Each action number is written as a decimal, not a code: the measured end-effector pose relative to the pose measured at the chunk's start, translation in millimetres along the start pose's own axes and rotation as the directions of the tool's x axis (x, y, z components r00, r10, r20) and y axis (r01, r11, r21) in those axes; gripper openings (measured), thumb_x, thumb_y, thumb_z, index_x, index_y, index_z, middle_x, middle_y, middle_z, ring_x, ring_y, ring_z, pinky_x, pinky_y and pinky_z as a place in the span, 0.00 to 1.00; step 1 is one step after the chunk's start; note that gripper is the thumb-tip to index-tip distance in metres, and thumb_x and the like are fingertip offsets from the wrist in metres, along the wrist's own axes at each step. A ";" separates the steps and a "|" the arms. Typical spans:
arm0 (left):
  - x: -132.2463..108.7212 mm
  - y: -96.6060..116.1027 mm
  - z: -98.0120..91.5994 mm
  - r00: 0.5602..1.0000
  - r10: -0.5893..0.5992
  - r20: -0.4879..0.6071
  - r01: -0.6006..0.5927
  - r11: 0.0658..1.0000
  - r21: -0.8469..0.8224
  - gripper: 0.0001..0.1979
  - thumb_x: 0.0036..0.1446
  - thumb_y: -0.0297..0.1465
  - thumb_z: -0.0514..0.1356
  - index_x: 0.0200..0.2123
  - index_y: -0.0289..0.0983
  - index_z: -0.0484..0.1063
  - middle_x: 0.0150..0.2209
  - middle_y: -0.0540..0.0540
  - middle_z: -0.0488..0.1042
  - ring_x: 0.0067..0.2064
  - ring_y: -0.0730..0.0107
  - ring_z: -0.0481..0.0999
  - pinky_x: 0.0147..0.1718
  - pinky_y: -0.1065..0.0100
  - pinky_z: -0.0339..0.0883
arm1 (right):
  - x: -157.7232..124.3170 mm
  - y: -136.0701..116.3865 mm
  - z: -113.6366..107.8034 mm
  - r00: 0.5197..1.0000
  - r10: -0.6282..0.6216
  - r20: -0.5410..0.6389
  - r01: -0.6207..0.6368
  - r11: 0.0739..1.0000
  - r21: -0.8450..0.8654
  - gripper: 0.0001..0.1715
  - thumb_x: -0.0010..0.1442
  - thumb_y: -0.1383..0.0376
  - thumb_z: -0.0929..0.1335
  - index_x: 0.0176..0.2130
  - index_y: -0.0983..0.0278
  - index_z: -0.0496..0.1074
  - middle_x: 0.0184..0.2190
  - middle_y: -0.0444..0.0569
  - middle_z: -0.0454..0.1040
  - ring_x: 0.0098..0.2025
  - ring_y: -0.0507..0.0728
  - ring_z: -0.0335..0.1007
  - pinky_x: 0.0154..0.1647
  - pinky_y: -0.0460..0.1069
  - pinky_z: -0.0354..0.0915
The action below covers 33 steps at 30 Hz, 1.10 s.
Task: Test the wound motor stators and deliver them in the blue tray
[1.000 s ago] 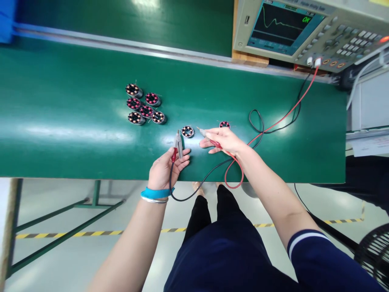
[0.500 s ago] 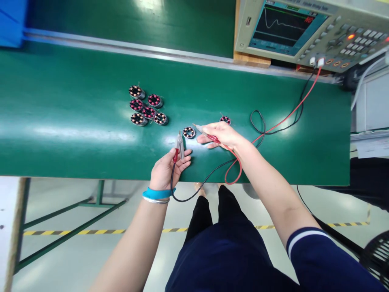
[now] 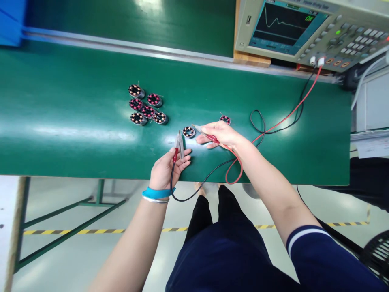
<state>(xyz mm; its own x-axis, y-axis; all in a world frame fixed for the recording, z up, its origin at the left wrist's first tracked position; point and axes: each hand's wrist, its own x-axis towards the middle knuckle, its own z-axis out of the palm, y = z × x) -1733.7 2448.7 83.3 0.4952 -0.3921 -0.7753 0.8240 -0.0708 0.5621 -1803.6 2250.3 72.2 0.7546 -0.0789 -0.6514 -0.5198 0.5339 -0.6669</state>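
My left hand [image 3: 167,165] is closed on an alligator clip [image 3: 179,145] with a red sleeve and a black lead. Its tip points up at the left side of a small round wound motor stator [image 3: 189,132] lying on the green table. From the right, my right hand [image 3: 221,134] grips a second alligator clip [image 3: 198,128] with a red lead, its jaws close to the stator's other side. Whether the clips bite on the stator's thin wires I cannot tell. Another stator [image 3: 225,119], with pink windings, sits just behind my right hand and is partly covered by it.
Several stators [image 3: 148,112] stand grouped to the left on the green table [image 3: 75,101]. At the upper right is a tester [image 3: 334,36] with a waveform and green "OK" on its screen. Both leads [image 3: 287,117] run to it, looping on the table. A blue bin [image 3: 12,22] fills the upper left corner.
The tester's screen has switched from a red "NG" to a green "OK", and its lamp from orange to green. Both hands and clips have stayed nearly still.
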 end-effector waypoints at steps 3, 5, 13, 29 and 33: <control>0.1 0.2 0.4 1.000 0.000 -0.008 0.000 1.000 0.002 0.12 0.63 0.30 0.52 0.40 0.28 0.71 0.37 0.35 0.77 0.29 0.70 0.78 0.30 0.72 0.75 | -1.3 -0.4 0.5 1.000 -0.003 0.003 0.003 1.000 0.007 0.16 0.60 0.57 0.68 0.42 0.66 0.74 0.35 0.53 0.79 0.36 0.52 0.77 0.26 0.40 0.72; 0.8 0.2 0.7 1.000 0.004 -0.009 -0.004 1.000 -0.001 0.12 0.63 0.30 0.52 0.41 0.28 0.71 0.37 0.35 0.77 0.29 0.70 0.78 0.30 0.72 0.75 | -0.6 0.3 0.0 1.000 -0.006 0.010 0.006 1.000 0.019 0.15 0.60 0.57 0.68 0.41 0.66 0.73 0.35 0.53 0.79 0.35 0.52 0.77 0.26 0.40 0.71; 1.9 -1.7 -6.0 1.000 -0.016 -0.008 0.016 1.000 0.023 0.10 0.62 0.29 0.53 0.39 0.31 0.72 0.39 0.36 0.77 0.31 0.69 0.78 0.33 0.71 0.76 | 0.0 3.8 -0.5 0.999 0.023 0.048 -0.028 0.995 0.099 0.11 0.63 0.62 0.66 0.42 0.64 0.73 0.34 0.51 0.79 0.35 0.51 0.77 0.26 0.41 0.71; 2.1 0.1 -1.7 0.999 -0.040 -0.032 0.042 0.998 0.042 0.13 0.63 0.26 0.49 0.37 0.33 0.74 0.38 0.39 0.78 0.32 0.70 0.78 0.33 0.72 0.76 | -3.2 6.5 -4.1 0.995 0.009 0.103 -0.025 0.988 0.153 0.09 0.61 0.63 0.67 0.42 0.63 0.74 0.31 0.48 0.78 0.34 0.51 0.77 0.27 0.42 0.71; -1.4 -1.6 -0.4 1.000 -0.017 -0.024 0.018 1.000 0.014 0.12 0.63 0.27 0.50 0.37 0.31 0.72 0.37 0.37 0.78 0.30 0.70 0.78 0.31 0.72 0.75 | -13.3 7.7 -2.8 1.000 0.002 0.009 -0.003 0.989 0.149 0.10 0.63 0.65 0.65 0.44 0.64 0.72 0.32 0.49 0.79 0.34 0.51 0.77 0.26 0.41 0.71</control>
<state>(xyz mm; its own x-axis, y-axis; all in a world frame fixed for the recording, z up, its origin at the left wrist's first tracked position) -1735.7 2449.8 83.3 0.4873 -0.3688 -0.7916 0.8288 -0.0902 0.5522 -1818.8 2253.1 74.7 0.7570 -0.0703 -0.6496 -0.4568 0.6538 -0.6032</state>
